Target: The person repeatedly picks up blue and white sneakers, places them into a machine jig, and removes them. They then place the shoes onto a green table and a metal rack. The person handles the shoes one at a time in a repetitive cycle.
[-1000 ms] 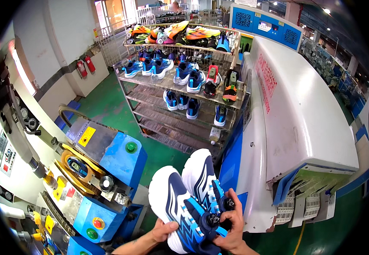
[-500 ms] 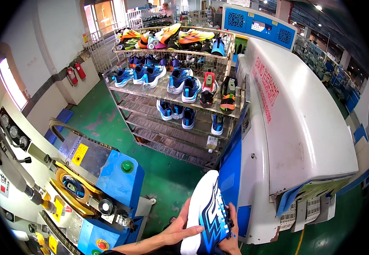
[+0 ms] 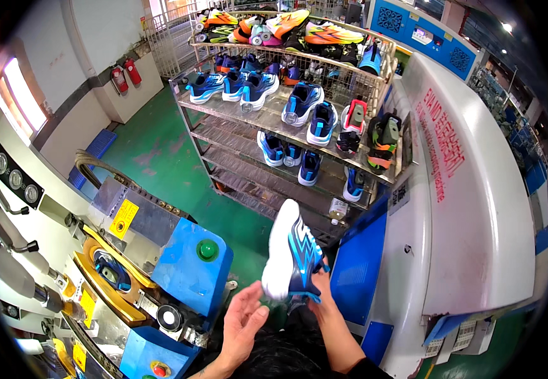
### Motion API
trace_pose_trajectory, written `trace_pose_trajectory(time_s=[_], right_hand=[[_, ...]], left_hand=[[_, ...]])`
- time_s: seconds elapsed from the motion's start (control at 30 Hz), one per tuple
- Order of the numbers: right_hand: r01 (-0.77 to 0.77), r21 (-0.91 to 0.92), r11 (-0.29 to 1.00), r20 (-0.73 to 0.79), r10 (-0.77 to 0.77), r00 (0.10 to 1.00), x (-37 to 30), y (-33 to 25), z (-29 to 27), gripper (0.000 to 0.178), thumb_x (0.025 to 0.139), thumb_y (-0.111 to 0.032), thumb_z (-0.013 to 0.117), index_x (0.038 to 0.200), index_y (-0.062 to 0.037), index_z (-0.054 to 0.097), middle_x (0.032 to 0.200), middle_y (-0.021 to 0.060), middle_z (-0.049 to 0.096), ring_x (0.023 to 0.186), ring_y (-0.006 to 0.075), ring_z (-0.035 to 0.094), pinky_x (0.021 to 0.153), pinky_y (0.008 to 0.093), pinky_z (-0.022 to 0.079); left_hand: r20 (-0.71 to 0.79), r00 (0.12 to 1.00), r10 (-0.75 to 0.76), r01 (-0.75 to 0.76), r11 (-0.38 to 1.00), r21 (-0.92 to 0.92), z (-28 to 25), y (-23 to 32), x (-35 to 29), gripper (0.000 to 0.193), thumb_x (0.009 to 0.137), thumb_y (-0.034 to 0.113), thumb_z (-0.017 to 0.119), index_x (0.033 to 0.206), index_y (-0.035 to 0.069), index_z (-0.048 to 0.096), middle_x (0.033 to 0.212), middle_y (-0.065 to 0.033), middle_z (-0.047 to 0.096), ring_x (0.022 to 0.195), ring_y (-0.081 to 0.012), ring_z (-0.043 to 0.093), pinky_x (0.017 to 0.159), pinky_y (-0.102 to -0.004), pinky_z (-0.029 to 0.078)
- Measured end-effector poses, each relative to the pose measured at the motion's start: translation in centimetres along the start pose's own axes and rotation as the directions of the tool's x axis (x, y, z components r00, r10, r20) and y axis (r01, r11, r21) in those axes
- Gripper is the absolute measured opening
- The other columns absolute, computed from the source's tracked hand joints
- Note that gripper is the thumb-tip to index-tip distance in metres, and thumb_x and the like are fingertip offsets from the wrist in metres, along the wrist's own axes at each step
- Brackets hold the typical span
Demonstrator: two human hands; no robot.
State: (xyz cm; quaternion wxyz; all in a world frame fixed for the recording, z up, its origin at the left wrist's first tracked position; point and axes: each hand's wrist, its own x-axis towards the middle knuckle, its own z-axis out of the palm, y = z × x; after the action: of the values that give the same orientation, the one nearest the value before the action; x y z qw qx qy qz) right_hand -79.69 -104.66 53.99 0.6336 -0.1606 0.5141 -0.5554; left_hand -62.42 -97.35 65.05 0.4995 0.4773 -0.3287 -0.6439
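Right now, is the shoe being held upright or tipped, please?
Tipped: the shoe points toe-up, its white sole facing left, held at the heel by the right hand.

- A yellow diamond-edged warning label (image 3: 124,218) sits on the grey slanted plate of the blue machine at lower left.
- More small yellow labels (image 3: 87,304) show lower down on that machine's front, beside the gold ring.
- Red lettering (image 3: 443,146) runs along the white curved hood of the big machine on the right.
- A small grey tag (image 3: 398,194) hangs at the shelf rack's right corner, just beside that hood.
- White striped labels (image 3: 464,331) hang in a row under the hood's lower edge.
- A small pale screen (image 3: 423,35) is set in the blue cabinet at top right.
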Motion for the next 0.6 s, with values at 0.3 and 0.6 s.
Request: trace_pose_trajectory(time_s=[0.3, 0.6], right_hand=[[0.042, -0.798, 0.602, -0.311, -0.471, 0.825, 16.1, -2.7, -6.5, 0.086, 0.060, -0.011, 0.078, 0.138, -0.0097, 0.041, 0.116, 0.0215, 0.058, 0.107, 0.0371, 0.059, 0.094, 0.0417, 0.046], [0.017, -0.822, 0.569, -0.240, -0.373, 0.896, 20.8, -8.5, -7.4, 0.090, 0.058, -0.010, 0.077, 0.140, -0.0118, 0.039, 0.117, 0.0210, 0.054, 0.110, 0.0404, 0.055, 0.095, 0.0435, 0.045]], left_hand=[[-0.015, 0.988, 0.154, -0.135, 0.907, 0.399, 5.5, -6.1, 18.8, 0.038, 0.088, 0.012, 0.068, 0.121, -0.001, 0.056, 0.108, -0.0097, 0.064, 0.096, -0.0130, 0.062, 0.078, -0.0264, 0.049], [0.032, 0.838, 0.544, -0.139, 0.156, 0.978, 4.8, -8.3, 54.1, 0.038, 0.082, 0.027, 0.065, 0.109, 0.000, 0.062, 0.104, -0.0202, 0.064, 0.096, -0.0374, 0.060, 0.086, -0.0464, 0.047]])
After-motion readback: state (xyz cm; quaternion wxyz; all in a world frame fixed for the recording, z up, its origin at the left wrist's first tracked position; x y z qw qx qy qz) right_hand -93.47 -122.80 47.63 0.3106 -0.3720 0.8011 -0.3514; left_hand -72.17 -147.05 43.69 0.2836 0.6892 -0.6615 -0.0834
